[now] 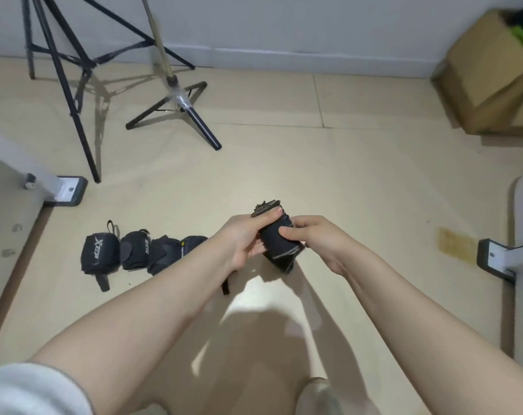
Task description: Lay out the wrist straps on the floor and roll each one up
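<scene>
Above the beige floor (359,181), we hold 1 rolled black wrist strap (279,241) between both hands. Its fabric looks woven and matte, wound into a stubby cylinder, with a rough, frayed-looking flap at the upper end and a thin grey stripe near the lower end. Our left hand (245,241) curls round the roll's left side, the thumb lying across its top. Our right hand (317,239) pinches the roll's right side, thumb on the front and fingers behind. The strap sits in the air, clear of the floor, between the 2 palms.

To the left of our left wrist, 4 more rolled straps lie in a row on the floor, touching one another. The leftmost roll (100,254) carries white lettering that reads "XTEP" and has a small loop at its top. The second roll (135,250) and the fourth roll (191,245) bear small white print that we cannot read. The third roll (164,254) looks plain.

Black tripod legs (65,85) stand at the far left, and a cardboard box (491,85) rests at the far right by the wall.
</scene>
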